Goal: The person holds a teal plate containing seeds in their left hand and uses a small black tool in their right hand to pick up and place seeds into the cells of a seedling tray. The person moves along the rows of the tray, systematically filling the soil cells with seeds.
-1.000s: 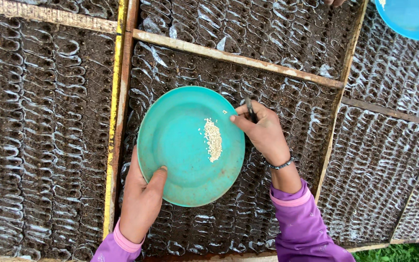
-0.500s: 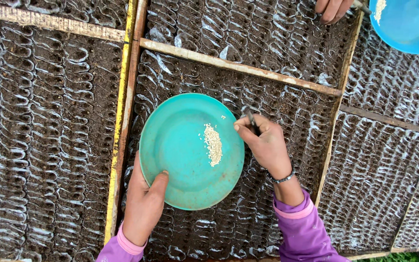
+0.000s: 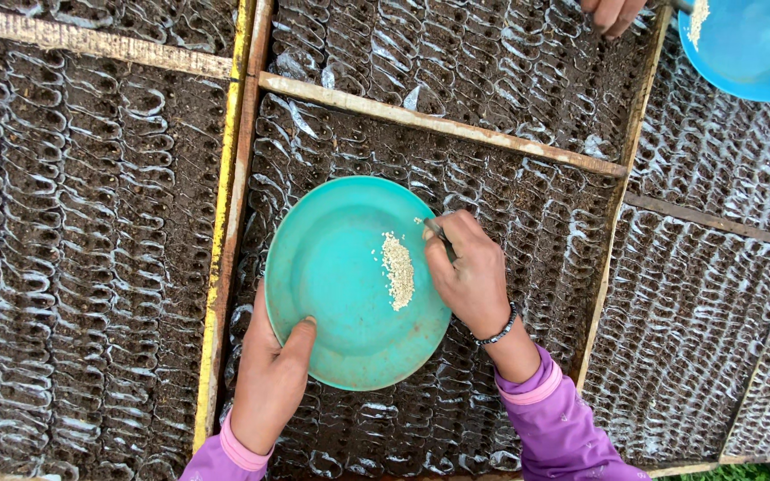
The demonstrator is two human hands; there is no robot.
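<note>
A teal round plate (image 3: 336, 294) rests over a bed of soil-filled plastic seedling pockets. A small heap of pale seeds (image 3: 397, 269) lies on its right half. My left hand (image 3: 274, 379) grips the plate's near rim, thumb on top. My right hand (image 3: 470, 272) is at the plate's right edge, fingers pinched on a thin dark tool (image 3: 437, 232) whose tip points at the seeds. Both arms wear purple sleeves, and a dark bracelet circles my right wrist.
Wooden slats (image 3: 438, 125) and a yellow-edged board (image 3: 225, 223) frame the seedling beds (image 3: 73, 249). At the top right another person's hand (image 3: 612, 13) is beside a blue plate (image 3: 750, 49) holding seeds. Grass shows at the bottom right corner.
The plate and both hands sit slightly lower and further right in view. My right hand has shifted inward over the plate's rim toward the seeds. The other person's hand has come further into view.
</note>
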